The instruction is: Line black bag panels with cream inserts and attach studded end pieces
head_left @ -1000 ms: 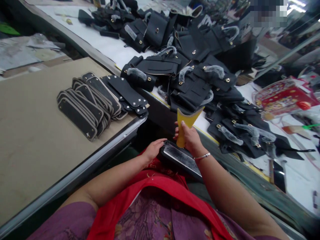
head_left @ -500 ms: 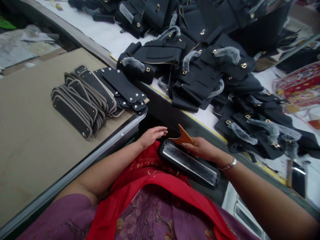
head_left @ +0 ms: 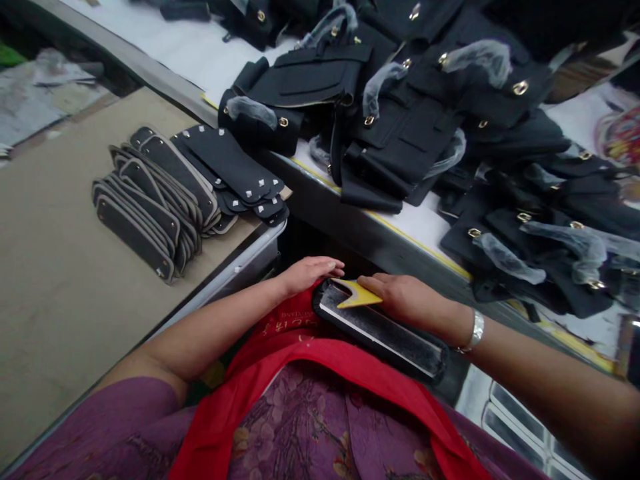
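A black bag (head_left: 395,350) with a pale edge along its long open side lies slantwise across my lap, against the red apron. My right hand (head_left: 403,298) is closed around a flat yellow scraper with a V-shaped notch (head_left: 361,295), which lies over the bag's upper left part. My left hand (head_left: 316,272) is at the bag's upper left end with its fingers stretched out and slightly bent; whether it touches the bag is hard to tell. A silver bracelet (head_left: 473,331) circles my right wrist.
On the brown board table (head_left: 55,267) at left lie a stack of grey-edged black strips (head_left: 143,230) and plain black pieces with metal studs (head_left: 235,163). Black bags with plastic-wrapped handles (head_left: 400,127) pile up on the white-topped bench ahead. A white rack (head_left: 515,413) stands at lower right.
My right hand has lowered and turned the scraper from pointing up to lying over the bag. My left hand has come closer to the bag's end. The view has shifted slightly.
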Available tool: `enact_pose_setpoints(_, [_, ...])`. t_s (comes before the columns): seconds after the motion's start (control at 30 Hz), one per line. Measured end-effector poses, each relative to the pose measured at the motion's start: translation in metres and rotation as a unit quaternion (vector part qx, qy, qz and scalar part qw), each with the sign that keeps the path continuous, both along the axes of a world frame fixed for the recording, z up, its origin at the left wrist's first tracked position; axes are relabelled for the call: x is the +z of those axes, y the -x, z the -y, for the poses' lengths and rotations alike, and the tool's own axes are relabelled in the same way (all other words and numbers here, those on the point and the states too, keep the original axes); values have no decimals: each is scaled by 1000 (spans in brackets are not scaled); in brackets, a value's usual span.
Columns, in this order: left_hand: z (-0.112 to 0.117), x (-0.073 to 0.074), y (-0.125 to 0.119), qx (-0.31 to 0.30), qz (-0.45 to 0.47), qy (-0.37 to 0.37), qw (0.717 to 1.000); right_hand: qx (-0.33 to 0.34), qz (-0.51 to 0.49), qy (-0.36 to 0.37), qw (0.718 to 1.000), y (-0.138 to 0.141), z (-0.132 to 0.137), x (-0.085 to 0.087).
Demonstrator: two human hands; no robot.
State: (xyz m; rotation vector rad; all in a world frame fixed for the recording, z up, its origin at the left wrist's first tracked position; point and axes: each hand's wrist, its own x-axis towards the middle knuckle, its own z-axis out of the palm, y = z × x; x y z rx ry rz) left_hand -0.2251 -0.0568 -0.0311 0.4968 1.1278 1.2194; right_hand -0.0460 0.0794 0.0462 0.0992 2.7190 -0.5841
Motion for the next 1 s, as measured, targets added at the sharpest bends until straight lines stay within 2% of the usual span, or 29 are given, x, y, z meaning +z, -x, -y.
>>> enact_pose_setpoints(0.1, [5,1,-16,0,3,11,1000,55,-16,-75,996,-6,3,-5])
enact_pose_setpoints(0.23, [5,4,-29,3,-48,59,997,111,-43,-148,982,-10,3,-12])
enact_pose_setpoints(0.37, [6,12,-32,-11,-100,105,989,119,-57,-126,983,-10,-4,-19])
enact_pose_setpoints(0.57, [9,20,-35,7,-160,104,982,141,-93,-112,979,-5,-16,-28])
enact_pose_setpoints(0.73, [8,17,-38,29,-143,104,984,168,-93,-100,976,-1,-22,-31])
enact_pose_setpoints(1.0, [5,15,-43,75,-20,152,985,133,-54,-44,989,6,-25,-26])
